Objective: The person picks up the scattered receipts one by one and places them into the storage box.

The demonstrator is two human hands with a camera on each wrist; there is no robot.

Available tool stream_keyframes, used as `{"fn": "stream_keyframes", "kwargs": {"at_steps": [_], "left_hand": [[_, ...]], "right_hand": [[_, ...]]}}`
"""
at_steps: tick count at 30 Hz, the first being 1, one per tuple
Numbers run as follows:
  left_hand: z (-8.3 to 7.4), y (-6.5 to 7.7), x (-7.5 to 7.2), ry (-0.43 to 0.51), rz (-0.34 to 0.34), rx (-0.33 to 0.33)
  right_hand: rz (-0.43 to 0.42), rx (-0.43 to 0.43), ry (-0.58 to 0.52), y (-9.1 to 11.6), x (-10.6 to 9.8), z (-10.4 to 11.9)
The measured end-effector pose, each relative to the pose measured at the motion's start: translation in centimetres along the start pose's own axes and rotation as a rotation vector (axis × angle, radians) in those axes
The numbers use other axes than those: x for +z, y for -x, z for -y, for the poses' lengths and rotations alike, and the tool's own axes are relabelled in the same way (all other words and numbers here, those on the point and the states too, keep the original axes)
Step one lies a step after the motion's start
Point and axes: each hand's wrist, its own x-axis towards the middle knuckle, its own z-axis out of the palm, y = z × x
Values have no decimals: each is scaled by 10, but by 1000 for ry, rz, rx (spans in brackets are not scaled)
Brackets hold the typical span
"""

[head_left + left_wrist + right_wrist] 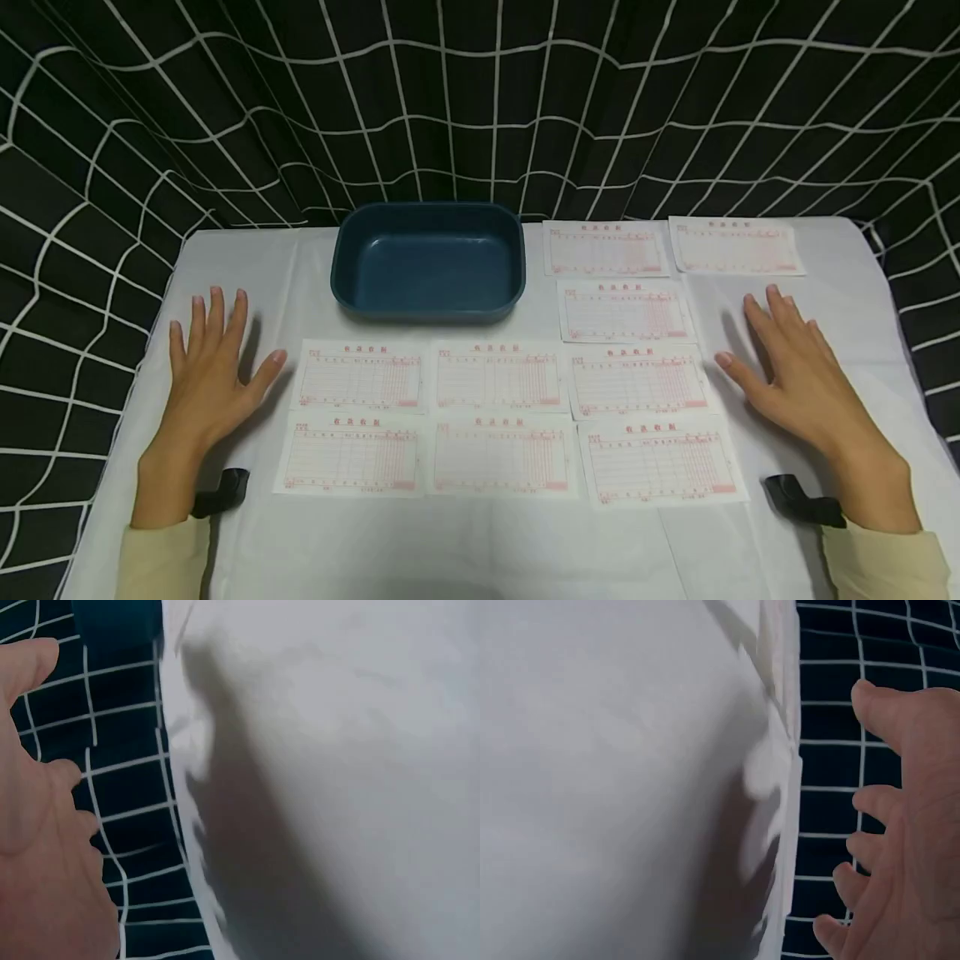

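My left hand [208, 379] hovers over the left side of the white-covered table, fingers spread and holding nothing. Its thumb points toward a printed receipt slip [360, 377] in the left column. On the other side my right hand [806, 379] is likewise spread and holds nothing, its thumb near the edge of another receipt slip [640, 382]. Several such slips with red print lie flat in rows between the hands. Two more lie at the back right, one receipt slip [737, 246] just beyond the right fingertips. In the wrist views, both the left hand [45, 825] and right hand [915, 825] cast shadows on the cloth.
A dark blue rectangular basin [427, 275] stands at the back edge, left of the middle. Black curtain with a white grid [465, 100] hangs behind and along both sides of the table. White cloth [450, 550] covers the tabletop. A black strap piece [222, 492] sits at the left wrist.
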Motion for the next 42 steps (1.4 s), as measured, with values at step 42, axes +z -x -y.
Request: {"fn": "stream_keyframes", "kwargs": {"at_steps": [42], "left_hand": [[-59, -107, 25, 310, 115, 225]], "right_hand": [[-173, -139, -148, 89, 33, 57]]}}
